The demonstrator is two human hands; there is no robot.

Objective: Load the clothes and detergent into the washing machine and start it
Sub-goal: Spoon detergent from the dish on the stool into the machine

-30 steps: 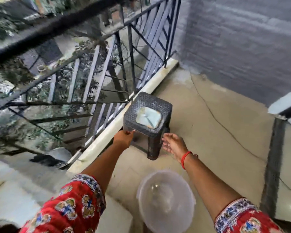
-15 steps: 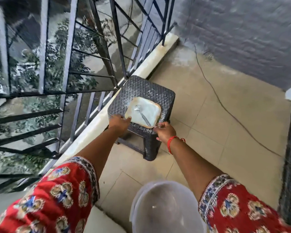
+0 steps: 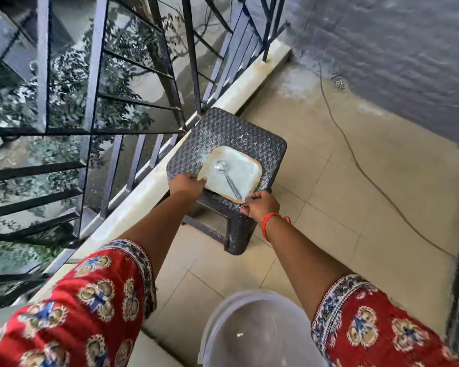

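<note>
On the dark stool (image 3: 239, 139) by the railing (image 3: 96, 102) sits a square tray (image 3: 245, 172) of pale powder, probably detergent, with a spoon (image 3: 227, 176) lying in it. Left hand (image 3: 186, 184) pinches its near-left edge; right hand (image 3: 261, 206) pinches its near corner. Lifted unevenly, powder could spill or the loose spoon slide off. Half a second ago both hands were only arriving; now they grip. No washing machine shows.

I saw short red floral-print fabric sleeves (image 3: 96, 311) with blue-and-white patterned hems, a thin red thread bracelet (image 3: 269, 223) worn on my right wrist
</note>
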